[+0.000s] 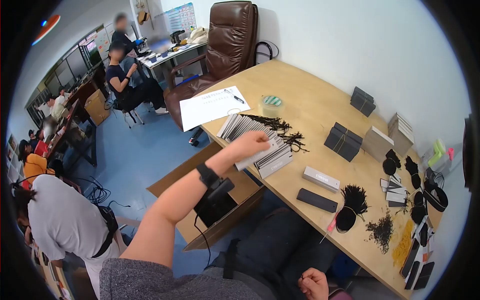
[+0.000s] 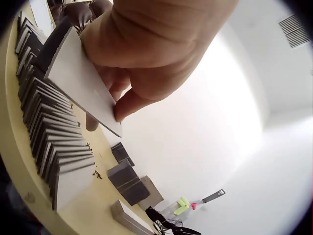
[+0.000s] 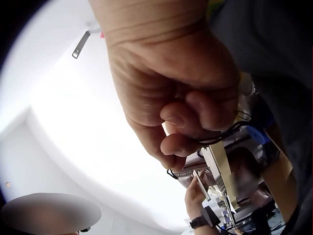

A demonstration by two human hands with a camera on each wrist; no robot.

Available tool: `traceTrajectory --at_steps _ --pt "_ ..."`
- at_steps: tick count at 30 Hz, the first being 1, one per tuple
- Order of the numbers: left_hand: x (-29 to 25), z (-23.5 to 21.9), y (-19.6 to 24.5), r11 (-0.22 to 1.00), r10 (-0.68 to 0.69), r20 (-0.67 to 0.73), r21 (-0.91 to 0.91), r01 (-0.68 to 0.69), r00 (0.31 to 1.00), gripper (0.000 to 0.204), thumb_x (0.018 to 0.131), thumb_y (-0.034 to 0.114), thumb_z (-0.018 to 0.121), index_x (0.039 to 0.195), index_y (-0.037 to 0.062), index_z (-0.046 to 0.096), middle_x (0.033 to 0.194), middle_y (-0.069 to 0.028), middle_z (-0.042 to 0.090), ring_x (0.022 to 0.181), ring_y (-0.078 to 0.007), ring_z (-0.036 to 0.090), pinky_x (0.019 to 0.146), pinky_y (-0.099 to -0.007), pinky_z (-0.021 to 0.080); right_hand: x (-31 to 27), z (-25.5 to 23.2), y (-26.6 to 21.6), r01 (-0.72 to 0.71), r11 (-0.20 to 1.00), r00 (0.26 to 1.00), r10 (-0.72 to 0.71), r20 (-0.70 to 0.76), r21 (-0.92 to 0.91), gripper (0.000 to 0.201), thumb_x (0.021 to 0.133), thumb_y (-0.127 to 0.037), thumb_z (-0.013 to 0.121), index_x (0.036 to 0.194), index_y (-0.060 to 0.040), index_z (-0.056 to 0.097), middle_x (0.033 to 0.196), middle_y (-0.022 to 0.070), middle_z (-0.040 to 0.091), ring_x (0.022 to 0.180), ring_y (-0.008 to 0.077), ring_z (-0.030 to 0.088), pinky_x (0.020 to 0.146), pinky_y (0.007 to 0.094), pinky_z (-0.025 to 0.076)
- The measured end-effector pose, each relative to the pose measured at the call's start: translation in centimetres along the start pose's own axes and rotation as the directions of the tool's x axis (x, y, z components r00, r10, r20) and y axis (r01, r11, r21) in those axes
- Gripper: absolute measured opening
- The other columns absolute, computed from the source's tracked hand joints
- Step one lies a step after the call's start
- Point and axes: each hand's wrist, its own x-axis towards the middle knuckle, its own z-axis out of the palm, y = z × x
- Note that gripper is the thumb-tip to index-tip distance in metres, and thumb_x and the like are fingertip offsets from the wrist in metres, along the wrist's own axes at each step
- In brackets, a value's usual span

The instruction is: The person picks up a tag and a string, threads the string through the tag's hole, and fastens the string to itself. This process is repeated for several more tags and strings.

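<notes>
My left hand (image 1: 252, 144) pinches a pale card (image 1: 246, 161) above a fanned row of grey and white cards (image 1: 274, 164) by the desk's near left edge. In the left wrist view the card (image 2: 80, 81) hangs tilted between thumb and fingers of the hand (image 2: 151, 49), over the row (image 2: 54, 127). Black cords (image 1: 292, 137) trail from the row's far side. Low in the head view, near the lap, is my right hand (image 1: 314, 284). Seen from the right wrist, that hand (image 3: 171, 93) has curled fingers pinching a thin black cord (image 3: 230, 131).
On the desk (image 1: 310, 95) lie a paper sheet (image 1: 212, 107) with a pen, a tape roll (image 1: 271, 104), banded dark stacks (image 1: 343, 142), a white box (image 1: 321, 178), a dark box (image 1: 316, 200) and a black cord bundle (image 1: 353, 207). A cardboard carton (image 1: 232, 225) stands below the edge.
</notes>
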Motion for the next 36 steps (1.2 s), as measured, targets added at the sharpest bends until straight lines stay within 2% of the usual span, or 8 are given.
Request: traceTrajectory --at_steps 6,13,18,20,24,26,31,36 --pt "-0.4 4.1 -0.8 0.982 0.036 0.041 -0.184 -0.028 0.999 0.017 0.091 0.012 0.065 0.105 0.0026 0.063 0.145 -0.0184 0.048 0.114 -0.0140 0.054 0.095 -0.0257 0.044 0.9 0.3 0.0 0.012 1.000 0.998 -0.011 0.063 -0.019 0.023 0.090 -0.025 0.070 0.092 -0.0041 0.060 0.066 -0.0011 0.053 0.051 0.0034 0.040 0.048 0.0176 0.026" --pt "-0.9 1.7 1.0 0.983 0.014 -0.078 -0.182 -0.028 0.997 0.026 0.092 0.020 0.064 0.111 0.0019 0.063 0.097 -0.0031 0.066 0.086 -0.0103 0.057 0.075 -0.0264 0.047 0.5 1.0 -1.9 -0.030 0.998 0.998 0.033 0.054 -0.054 0.016 0.090 -0.019 0.068 0.089 -0.0042 0.060 0.072 -0.0002 0.056 0.053 0.0034 0.039 0.049 0.0189 0.027" --pt "-4.8 5.1 0.4 0.758 0.138 0.216 -0.652 0.038 0.967 0.027 0.096 0.016 0.060 0.119 0.0030 0.061 0.109 -0.0017 0.064 0.098 -0.0076 0.055 0.087 -0.0252 0.045 2.9 4.1 -7.6 0.470 0.612 0.863 -0.469 0.187 -0.636 0.011 0.089 -0.010 0.066 0.087 -0.0003 0.062 0.102 0.0086 0.060 0.096 0.0190 0.054 0.083 0.0292 0.042" --pt "-7.1 6.8 1.4 0.666 0.210 0.209 -0.745 0.017 0.955 0.029 0.097 0.014 0.056 0.124 0.0027 0.060 0.114 -0.0016 0.063 0.102 -0.0071 0.054 0.091 -0.0254 0.044 5.2 4.1 -8.8 0.678 0.283 0.616 -0.722 0.314 -0.679 0.010 0.094 -0.012 0.062 0.092 -0.0020 0.060 0.099 0.0073 0.061 0.079 0.0134 0.056 0.069 0.0244 0.044" --pt "-10.1 9.0 2.1 0.706 0.277 0.252 -0.708 -0.019 0.927 0.030 0.099 0.017 0.056 0.126 0.0035 0.057 0.131 -0.0052 0.056 0.112 -0.0088 0.052 0.098 -0.0259 0.040 8.3 7.5 -9.3 0.710 0.394 0.625 -0.734 0.265 -0.584 0.022 0.098 -0.020 0.052 0.086 -0.0010 0.052 0.145 0.0237 0.035 0.126 0.0319 0.048 0.108 0.0452 0.034" --pt "-10.2 9.5 2.0 0.718 0.298 0.291 -0.696 -0.013 0.909 0.020 0.099 0.018 0.057 0.114 0.0041 0.058 0.138 -0.0079 0.052 0.114 -0.0098 0.050 0.098 -0.0283 0.040 10.2 10.5 -9.8 0.789 0.483 0.593 -0.759 0.268 -0.380 0.018 0.100 -0.016 0.051 0.096 0.0016 0.049 0.105 0.0221 0.063 0.078 0.0247 0.070 0.079 0.0333 0.052" --pt "-10.2 8.7 2.4 0.728 0.292 0.243 -0.683 -0.050 0.925 0.018 0.098 0.015 0.058 0.111 0.0033 0.059 0.125 -0.0055 0.056 0.102 -0.0082 0.053 0.089 -0.0263 0.044 12.5 9.1 -9.9 0.508 0.845 0.846 -0.526 -0.087 -0.165 0.013 0.103 -0.020 0.049 0.100 -0.0071 0.049 0.072 -0.0002 0.053 0.050 0.0038 0.039 0.043 0.0181 0.035" --pt "-10.1 6.3 1.5 0.765 0.213 0.134 -0.639 -0.080 0.968 0.019 0.096 0.014 0.061 0.111 0.0034 0.061 0.096 0.0023 0.061 0.079 -0.0024 0.050 0.073 -0.0211 0.044 10.3 -1.7 -14.0 0.663 0.723 0.524 -0.633 -0.571 -0.194 0.015 0.100 -0.022 0.057 0.111 -0.0120 0.053 0.069 -0.0068 0.041 0.049 -0.0024 0.030 0.038 0.0154 0.020"
